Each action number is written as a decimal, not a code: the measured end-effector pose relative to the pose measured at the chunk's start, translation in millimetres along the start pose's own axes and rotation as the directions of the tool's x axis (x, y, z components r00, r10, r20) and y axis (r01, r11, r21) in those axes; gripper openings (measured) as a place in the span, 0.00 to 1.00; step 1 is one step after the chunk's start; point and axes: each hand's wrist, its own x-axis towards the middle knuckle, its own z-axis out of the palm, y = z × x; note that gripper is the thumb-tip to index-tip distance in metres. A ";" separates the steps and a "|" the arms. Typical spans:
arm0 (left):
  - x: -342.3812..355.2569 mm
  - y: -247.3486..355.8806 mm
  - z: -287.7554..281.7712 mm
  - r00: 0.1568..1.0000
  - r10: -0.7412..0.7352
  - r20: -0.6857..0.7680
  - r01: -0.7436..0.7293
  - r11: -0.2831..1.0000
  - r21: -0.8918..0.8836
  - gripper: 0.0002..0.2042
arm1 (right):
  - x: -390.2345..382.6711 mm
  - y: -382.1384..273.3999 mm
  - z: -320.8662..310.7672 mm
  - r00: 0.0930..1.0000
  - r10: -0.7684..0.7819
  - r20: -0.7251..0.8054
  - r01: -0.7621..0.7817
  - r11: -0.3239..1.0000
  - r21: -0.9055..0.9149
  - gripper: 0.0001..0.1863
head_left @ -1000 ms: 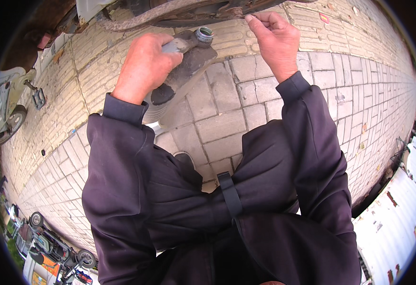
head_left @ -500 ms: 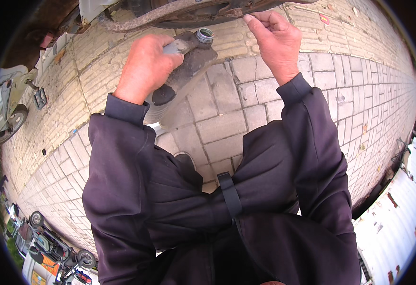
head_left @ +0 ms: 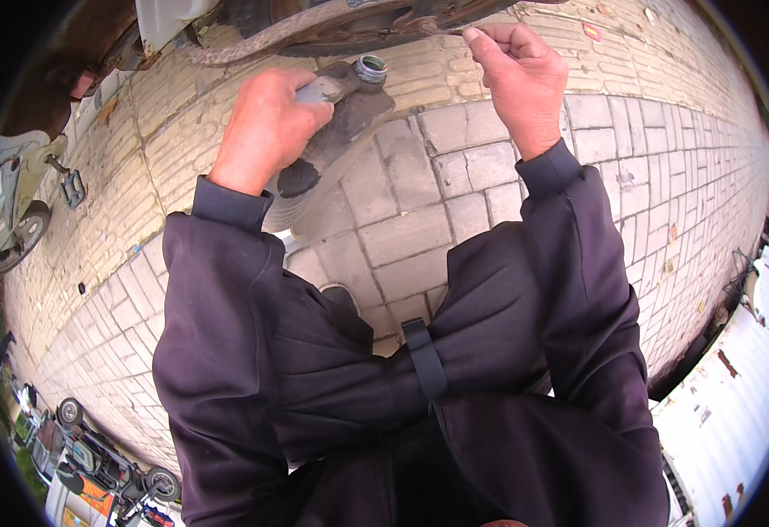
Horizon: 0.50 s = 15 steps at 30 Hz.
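My left hand (head_left: 261,123) is wrapped round the handle of a grimy grey plastic jug (head_left: 349,132), stained dark on its side. The jug's threaded mouth (head_left: 371,70) has no cap on it and points up and away from me. Over to the right, my right hand (head_left: 523,77) is closed, thumb and index finger pinched together at the edge of a rusty, dirt-caked vehicle underside (head_left: 384,33). What the pinch holds, if anything, is too small to make out. The jug's lower end is partly hidden behind my left wrist and sleeve.
Paving blocks (head_left: 406,241) cover the ground. A pale vehicle with a pedal (head_left: 72,188) and wheel stands at the left. Lower left is a small wheeled vehicle (head_left: 108,457); a peeling white corrugated panel (head_left: 722,413) lies at the right. My shoe (head_left: 340,297) shows below the jug.
My right hand has shifted slightly right, its fingertips still pinched. The jug's mouth sits slightly farther left in view, with my left hand still gripping the handle.
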 end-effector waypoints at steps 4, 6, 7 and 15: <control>0.1 4.6 3.0 0.999 -0.005 -0.042 0.003 0.999 -0.041 0.17 | -1.2 4.5 -4.1 0.999 0.036 0.029 -0.037 0.998 0.050 0.10; 0.8 5.5 2.9 0.999 -0.043 -0.006 0.043 0.997 -0.066 0.18 | 0.8 12.2 3.2 0.998 0.044 0.052 -0.045 0.999 0.030 0.10; 0.9 5.7 3.4 0.999 -0.042 -0.005 0.042 0.997 -0.064 0.18 | 2.3 16.7 8.1 0.996 0.056 0.066 -0.058 0.998 0.027 0.10; -3.2 3.1 3.7 0.998 -0.045 -0.042 0.041 0.996 -0.073 0.19 | 10.3 15.9 4.3 0.999 0.035 0.017 -0.035 0.999 0.010 0.10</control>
